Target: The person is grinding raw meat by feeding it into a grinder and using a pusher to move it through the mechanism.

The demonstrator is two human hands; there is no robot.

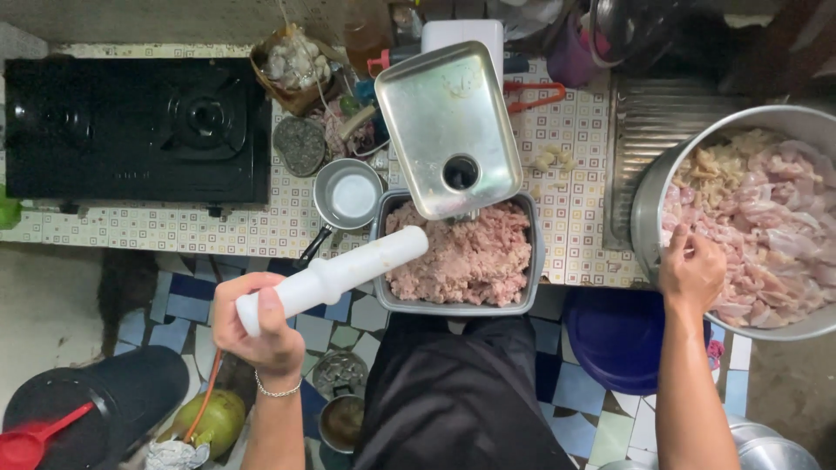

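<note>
White plastic pusher clenched in left hand; right hand grasps raw chicken pieces in steel bowl, beside tray of minced meat.

Single head-worn view, looking steeply down from above, close over tiled counter, floor visible below

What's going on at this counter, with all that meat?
A person stands at a tiled counter with a meat grinder. The left hand grips a white plastic pusher, held away from the feed hole. The right hand reaches into a big metal bowl of raw chicken pieces. Ground meat fills the grey tray below the grinder.
</note>
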